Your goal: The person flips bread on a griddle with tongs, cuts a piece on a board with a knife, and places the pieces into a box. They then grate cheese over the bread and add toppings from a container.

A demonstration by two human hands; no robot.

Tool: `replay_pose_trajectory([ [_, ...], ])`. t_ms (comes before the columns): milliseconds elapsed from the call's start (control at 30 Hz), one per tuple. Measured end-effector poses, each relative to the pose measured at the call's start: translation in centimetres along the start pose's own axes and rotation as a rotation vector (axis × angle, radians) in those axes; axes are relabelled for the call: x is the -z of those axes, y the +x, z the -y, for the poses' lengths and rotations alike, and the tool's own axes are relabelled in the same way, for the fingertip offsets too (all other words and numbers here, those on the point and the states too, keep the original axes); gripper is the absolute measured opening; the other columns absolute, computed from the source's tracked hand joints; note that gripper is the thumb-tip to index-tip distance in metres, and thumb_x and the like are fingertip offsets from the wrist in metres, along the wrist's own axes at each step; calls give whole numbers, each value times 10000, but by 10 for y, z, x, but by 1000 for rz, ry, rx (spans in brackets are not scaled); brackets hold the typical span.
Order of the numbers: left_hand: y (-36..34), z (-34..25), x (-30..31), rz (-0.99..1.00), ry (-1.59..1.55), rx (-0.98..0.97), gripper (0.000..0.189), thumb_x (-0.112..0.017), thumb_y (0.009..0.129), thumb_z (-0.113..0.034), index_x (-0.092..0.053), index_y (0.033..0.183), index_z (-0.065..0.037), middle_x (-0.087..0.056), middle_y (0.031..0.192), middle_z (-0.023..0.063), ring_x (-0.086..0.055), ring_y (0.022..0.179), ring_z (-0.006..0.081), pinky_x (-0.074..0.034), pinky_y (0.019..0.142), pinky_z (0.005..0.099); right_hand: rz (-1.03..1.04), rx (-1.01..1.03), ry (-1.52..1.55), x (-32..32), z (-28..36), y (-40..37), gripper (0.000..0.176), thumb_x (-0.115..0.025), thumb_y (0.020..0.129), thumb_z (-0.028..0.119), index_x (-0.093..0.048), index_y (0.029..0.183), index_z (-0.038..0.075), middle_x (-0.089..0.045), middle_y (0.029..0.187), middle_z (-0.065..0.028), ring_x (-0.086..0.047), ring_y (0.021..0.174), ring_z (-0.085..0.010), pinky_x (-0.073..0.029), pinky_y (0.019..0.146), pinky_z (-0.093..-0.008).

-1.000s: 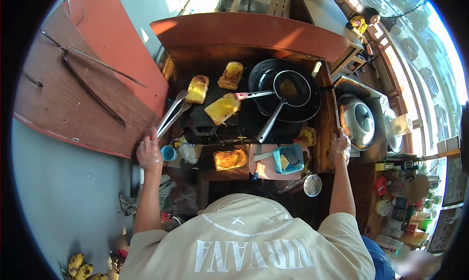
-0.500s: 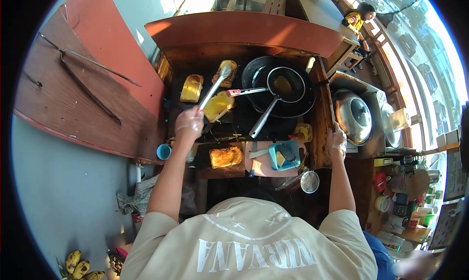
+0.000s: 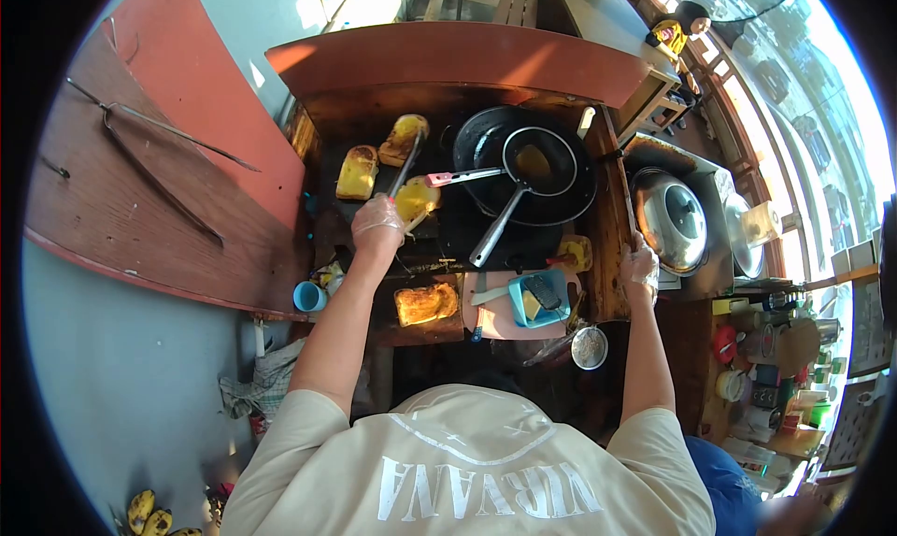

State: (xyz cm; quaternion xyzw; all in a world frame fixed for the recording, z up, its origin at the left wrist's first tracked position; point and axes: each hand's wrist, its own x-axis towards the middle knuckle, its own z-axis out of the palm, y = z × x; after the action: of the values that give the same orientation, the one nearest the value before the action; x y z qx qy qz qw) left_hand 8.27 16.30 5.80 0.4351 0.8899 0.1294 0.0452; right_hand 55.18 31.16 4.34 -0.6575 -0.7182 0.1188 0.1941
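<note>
In a clear plastic glove, my left hand [image 3: 377,220] is closed around a long metal cooking utensil [image 3: 405,167]. The utensil's far end touches or hangs just over a browned slice of bread [image 3: 402,142] on the dark griddle [image 3: 467,242]. Another toasted slice [image 3: 357,172] lies to its left, and a yellow-topped slice [image 3: 417,200] sits beside my left hand. My right hand [image 3: 640,270], also gloved, is closed on the wooden side panel [image 3: 613,246] at the stove's right.
A large black wok [image 3: 478,148] holds a smaller frying pan [image 3: 566,162] with pink-tipped tongs [image 3: 458,176] across its rim. Nearer me are toast [image 3: 427,304] on a board, a blue tub [image 3: 558,317] and a blue cup [image 3: 309,297]. A lidded pot [image 3: 677,223] stands right. A person [image 3: 675,41] sits beyond.
My left hand has shifted slightly right and turned the utensil, which now shows as a thin dark edge. My right hand stays on the panel. The whole view has moved slightly.
</note>
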Motion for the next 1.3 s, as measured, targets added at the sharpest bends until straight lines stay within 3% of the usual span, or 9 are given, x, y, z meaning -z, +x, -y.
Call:
replay_pose_trajectory([
  [167, -14, 40, 13, -39, -184, -71, 229, -569, 925, -185, -703, 859, -12, -717, 882, 218, -698, 865, 410, -540, 743, 521, -64, 67, 19, -10, -11, 1, 407, -573, 940, 194, -602, 1327, 73, -690, 1091, -236, -664, 1018, -403, -519, 876, -462],
  [233, -35, 93, 9, -117, -164, -254, 274, -592, 952, -241, -685, 808, -26, -692, 718, 150, -684, 670, 312, -516, 610, 452, -32, 36, 1, -7, -8, 2, 417, -571, 941, 193, -592, 1337, 65, -690, 1099, -235, -659, 1025, -409, -518, 884, -469],
  [300, -79, 146, 13, 232, -992, 297, 324, -630, 967, -327, -652, 776, -65, -585, 595, 39, -549, 471, 159, -418, 432, 325, -18, 32, 2, 0, 0, 0, 413, -578, 945, 172, -589, 1334, 35, -684, 1127, -248, -661, 1047, -407, -521, 894, -454],
  [433, -160, 197, 59, 432, -1075, 668, 311, -656, 966, -372, -636, 852, -83, -539, 594, 10, -419, 370, 89, -260, 311, 238, 3, 11, -52, -1, 0, 2, 420, -595, 945, 157, -582, 1334, -1, -684, 1144, -257, -668, 1057, -404, -524, 900, -448],
  [933, -51, 174, -14, 721, -1140, 420, 371, -657, 964, -400, -608, 801, -71, -579, 650, 28, -440, 419, 82, -285, 359, 241, -64, 72, -99, -10, -5, 2, 443, -590, 930, 207, -586, 1344, 49, -689, 1100, -245, -659, 1021, -418, -513, 901, -480],
  [1033, -38, 184, -23, 664, -1028, 367, 357, -679, 948, -396, -674, 874, -47, -595, 633, 59, -469, 425, 103, -364, 392, 290, -12, 14, -131, -9, -5, 5, 436, -584, 932, 204, -588, 1337, 44, -687, 1101, -246, -657, 1028, -414, -514, 905, -478],
  [1133, -39, 176, 3, 145, -456, -121, 364, -726, 896, -331, -713, 1157, -78, -657, 724, 162, -661, 643, 268, -529, 645, 395, -31, 36, -133, -9, -5, 3, 428, -593, 941, 200, -595, 1343, 53, -700, 1047, -261, -680, 974, -425, -532, 845, -475],
  [1233, -40, 153, 40, -294, -54, -433, 379, -740, 866, -313, -705, 1185, -111, -673, 775, 149, -668, 722, 313, -532, 667, 426, -69, 78, -86, -15, -15, 3, 432, -602, 941, 220, -597, 1338, 51, -705, 983, -257, -687, 918, -422, -533, 811, -476],
  [1300, -42, 150, 51, -307, 103, -429, 405, -732, 848, -300, -687, 1224, -157, -653, 822, 96, -649, 747, 282, -525, 668, 444, -67, 76, -75, -14, -12, 5, 427, -606, 943, 221, -599, 1334, 50, -706, 925, -250, -690, 869, -417, -531, 776, -479],
])
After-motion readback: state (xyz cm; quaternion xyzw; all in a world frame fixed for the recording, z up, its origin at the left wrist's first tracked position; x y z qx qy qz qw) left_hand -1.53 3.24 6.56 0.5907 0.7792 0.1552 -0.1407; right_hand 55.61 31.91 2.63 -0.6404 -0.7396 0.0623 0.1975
